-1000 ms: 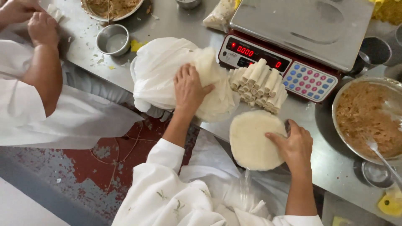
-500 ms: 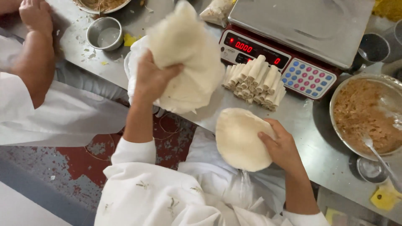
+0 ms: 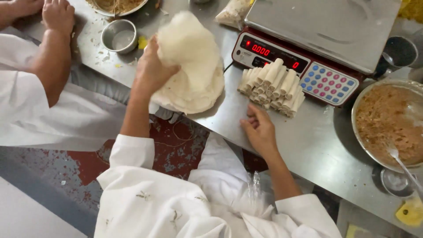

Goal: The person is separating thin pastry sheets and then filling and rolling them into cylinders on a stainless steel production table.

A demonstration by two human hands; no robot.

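Wrappers (image 3: pixel 194 83), thin, limp and easily torn, lie stacked left of the scale (image 3: pixel 308 44), where the left hand (image 3: pixel 152 70) pinches 1 sheet's edge while the right hand (image 3: pixel 260 130) rests open-fingered below the rolls (image 3: pixel 273 86).

One scale (image 3: pixel 326 26), one filling bowl (image 3: pixel 390 121), one small tin cup (image 3: pixel 118 35), one wrapper stack (image 3: pixel 194 83).
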